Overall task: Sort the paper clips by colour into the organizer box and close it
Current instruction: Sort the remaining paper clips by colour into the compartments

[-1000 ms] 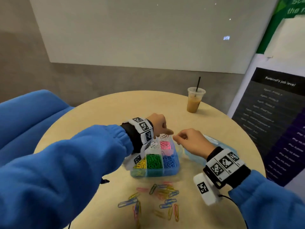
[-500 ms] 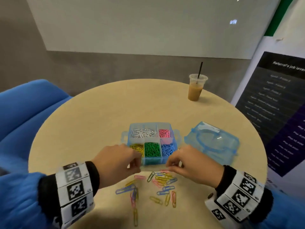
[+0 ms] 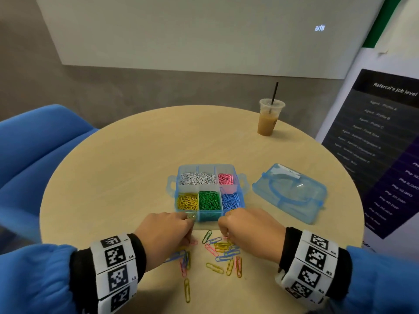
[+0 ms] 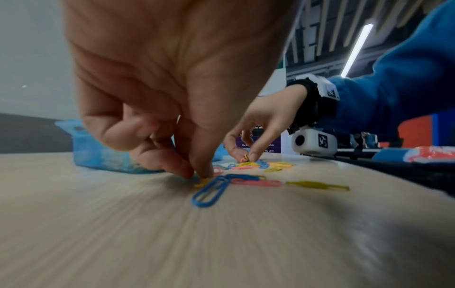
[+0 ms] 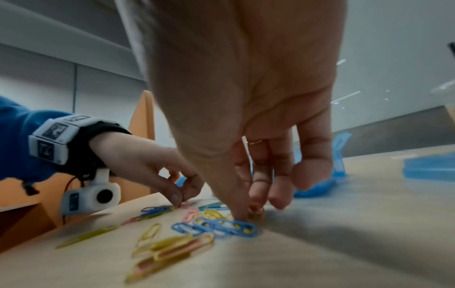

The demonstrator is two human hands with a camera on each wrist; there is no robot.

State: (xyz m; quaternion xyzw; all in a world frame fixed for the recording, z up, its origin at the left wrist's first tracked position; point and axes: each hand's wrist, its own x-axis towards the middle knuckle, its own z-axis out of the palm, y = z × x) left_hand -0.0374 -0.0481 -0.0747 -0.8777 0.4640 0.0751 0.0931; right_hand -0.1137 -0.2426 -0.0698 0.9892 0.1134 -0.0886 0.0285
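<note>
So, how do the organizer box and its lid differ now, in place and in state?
The organizer box stands just beyond both hands, while the lid lies apart on the table, to the box's right. The box is open and holds sorted clips: white, pink, yellow, green, blue; the lid holds none. The box is divided into compartments; the lid is not. Both are translucent blue plastic.

Right hand [image 5: 246, 120] fingertips [image 5: 242, 215] touch, perhaps pinching, loose paper clips [image 5: 214, 227].
</note>
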